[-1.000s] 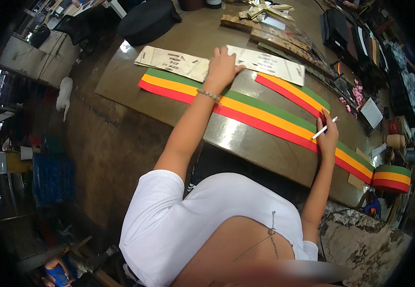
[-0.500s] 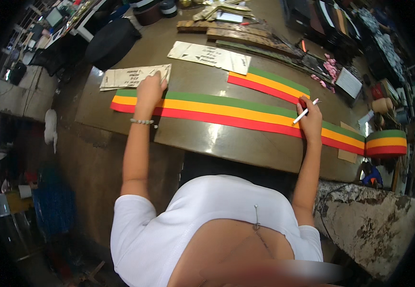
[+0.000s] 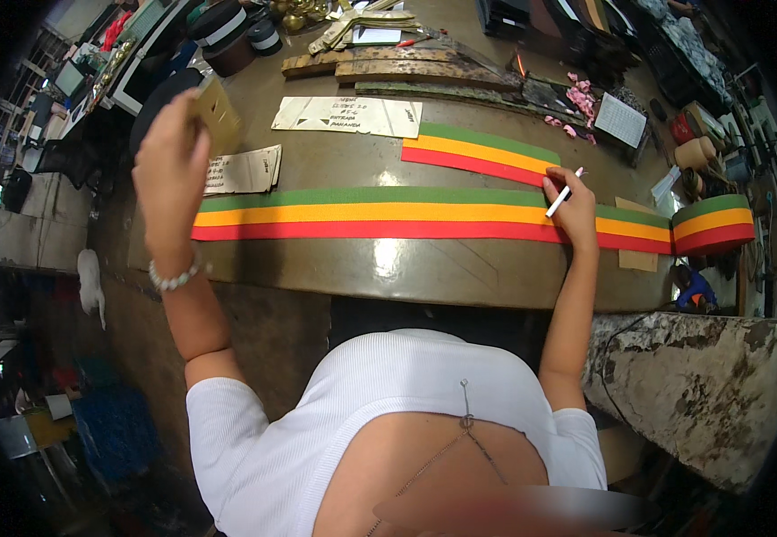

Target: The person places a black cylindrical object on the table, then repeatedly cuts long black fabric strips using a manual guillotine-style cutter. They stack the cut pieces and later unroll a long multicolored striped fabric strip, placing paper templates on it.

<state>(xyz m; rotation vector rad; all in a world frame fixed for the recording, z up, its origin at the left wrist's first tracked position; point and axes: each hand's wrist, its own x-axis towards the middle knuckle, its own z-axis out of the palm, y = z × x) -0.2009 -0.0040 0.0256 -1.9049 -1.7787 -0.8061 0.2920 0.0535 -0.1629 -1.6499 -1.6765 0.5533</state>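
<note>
My left hand [image 3: 169,170] is raised over the table's left side, fingers closed on a tan card pattern piece [image 3: 218,116] tilted up on edge. Below it lie paper pattern pieces [image 3: 250,168] with handwriting. A long green, yellow and red striped strap [image 3: 388,213] stretches across the table, ending at the right in a roll [image 3: 713,228]. My right hand [image 3: 575,210] holds a slim white pen [image 3: 564,194] over the strap, beside the right end of a shorter striped strip [image 3: 473,155]. The tip of the pen points down toward the long strap.
Another lettered paper pattern [image 3: 348,116] touches the short strip's left end. Worn wooden boards [image 3: 397,67] lie along the back. At the far right are pink scraps [image 3: 579,94], a white sheet [image 3: 621,118] and a tan spool [image 3: 695,150]. Dark round rolls [image 3: 223,40] stand at the far left.
My left hand has risen from the paper patterns and moved left, lifting a tan card pattern piece. My right hand stays by the strap with the pen. The view has shifted slightly.
</note>
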